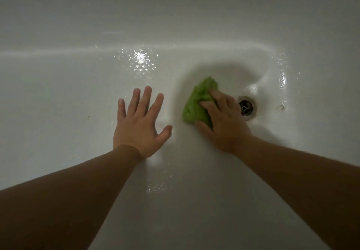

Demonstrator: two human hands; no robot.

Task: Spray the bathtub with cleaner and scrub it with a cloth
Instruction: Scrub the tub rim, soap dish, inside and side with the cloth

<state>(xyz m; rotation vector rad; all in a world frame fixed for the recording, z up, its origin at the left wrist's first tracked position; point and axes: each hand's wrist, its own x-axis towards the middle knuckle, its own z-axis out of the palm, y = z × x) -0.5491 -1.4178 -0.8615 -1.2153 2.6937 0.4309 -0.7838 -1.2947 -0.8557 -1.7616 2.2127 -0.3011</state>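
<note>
I look down into a white bathtub (78,98) whose floor is wet and shiny in patches. My right hand (224,121) grips a crumpled green cloth (196,101) and holds it against the tub floor just left of the drain. My left hand (139,122) lies flat on the tub floor with its fingers spread, a little left of the cloth. No spray bottle is in view.
A round metal drain (245,107) sits in the tub floor right beside my right hand. The tub's far wall (175,16) rises behind, and the floor curves up at the right end. Wet glints show near the far wall and on the floor between my arms.
</note>
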